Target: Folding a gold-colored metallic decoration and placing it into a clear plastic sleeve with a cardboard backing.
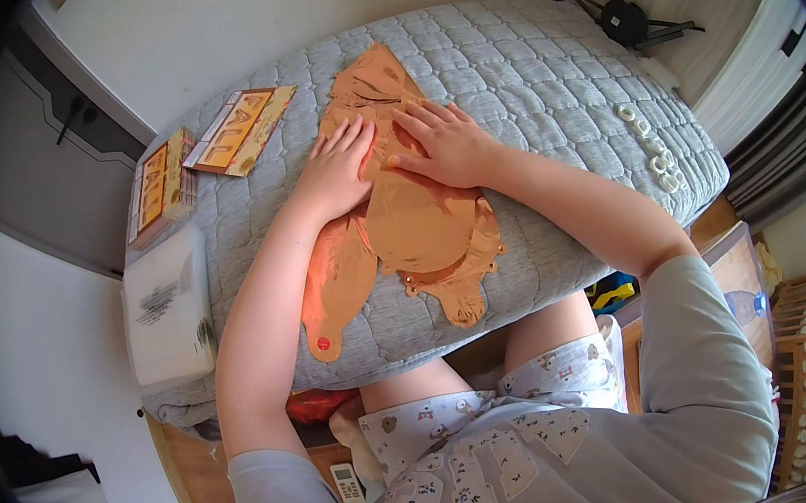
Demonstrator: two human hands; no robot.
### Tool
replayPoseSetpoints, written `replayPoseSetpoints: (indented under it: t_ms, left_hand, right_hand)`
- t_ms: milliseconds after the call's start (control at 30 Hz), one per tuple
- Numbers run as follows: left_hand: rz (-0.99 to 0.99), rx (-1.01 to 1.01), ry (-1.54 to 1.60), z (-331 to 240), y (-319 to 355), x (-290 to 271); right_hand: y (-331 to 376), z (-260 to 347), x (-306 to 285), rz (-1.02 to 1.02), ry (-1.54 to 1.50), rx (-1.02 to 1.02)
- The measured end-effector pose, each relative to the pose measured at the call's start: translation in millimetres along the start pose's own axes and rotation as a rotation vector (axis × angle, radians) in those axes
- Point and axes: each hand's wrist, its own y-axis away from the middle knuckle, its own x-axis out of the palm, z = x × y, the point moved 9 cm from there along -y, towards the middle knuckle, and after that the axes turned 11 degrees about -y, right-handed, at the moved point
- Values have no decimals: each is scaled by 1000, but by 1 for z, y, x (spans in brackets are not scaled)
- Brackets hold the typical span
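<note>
- Resting on orange foil point(420, 225), flat across grey mattress point(248, 200), directly beneath left fingers point(364, 144) and right fingers point(425, 117).
- On the left, released, slightly parted, touching foil.
- On the right, released too, fanned wider, also touching foil.
- Partly hidden beneath; hard to tell whether one piece or several overlapping.

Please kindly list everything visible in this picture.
Flat foil balloons: several, orange, under hands
Printed packages: several, yellow-red, upper left
Frosted bag: one, whitish, left edge
Rings: several, white, right
Router: one, black, upper right
Quilted mattress: one, grey, centre
Remote control: one, white, below mattress
Bottle: one, bluish, lower right
Slatted wooden rack: one, brown, lower right
Curtain: one, dark grey, right
Door: one, grey, left
Clothes: several, black/white, lower left
Shirt: one, grey, bottom
Left hand, right hand: two, bare, on balloons
</note>
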Motion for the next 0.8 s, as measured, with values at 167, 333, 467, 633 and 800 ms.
replayPoseSetpoints:
  t_ms: [167, 333, 467, 633, 800]
  left_hand:
    - [-4, -36, 496, 10, 1, -6]
    - [-285, -175, 1331, 60, 9, -28]
    - [-103, -64, 964, 41, -11, -61]
    - [-100, 134, 562, 6, -76, -74]
    - [-242, 207, 67, -18, -130, -49]
  right_hand:
    - [3, 4, 0, 8, 21, -5]
    - [-3, 1, 9, 53, 21, 28]
    - [-4, -16, 23, 72, 131, -32]
    - [0, 4, 12, 143, 91, 42]
    - [-3, -9, 24, 234, 348, 9]
